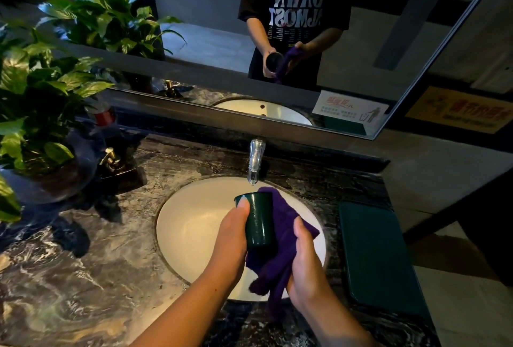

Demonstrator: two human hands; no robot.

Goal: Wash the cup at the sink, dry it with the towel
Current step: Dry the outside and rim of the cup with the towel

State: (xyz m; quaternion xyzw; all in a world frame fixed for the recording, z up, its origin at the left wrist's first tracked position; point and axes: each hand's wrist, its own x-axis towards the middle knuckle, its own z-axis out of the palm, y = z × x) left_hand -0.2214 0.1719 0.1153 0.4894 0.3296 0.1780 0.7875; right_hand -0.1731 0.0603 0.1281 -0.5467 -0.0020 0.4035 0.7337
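Note:
A dark green cup (258, 219) is held above the white sink basin (191, 224), its mouth tilted away from me toward the faucet. My left hand (233, 232) grips its left side, thumb near the rim. A purple towel (280, 246) wraps behind and under the cup and hangs down over the basin's front edge. My right hand (305, 266) clutches the towel just right of the cup. The chrome faucet (256, 162) stands right behind the cup; I cannot tell whether water is running.
A dark marble counter (83, 277) surrounds the basin. A dark green tray (380, 257) lies to the right. A soap dispenser (116, 166) and a large potted plant (36, 113) stand at the left. A mirror (277, 41) reflects a person.

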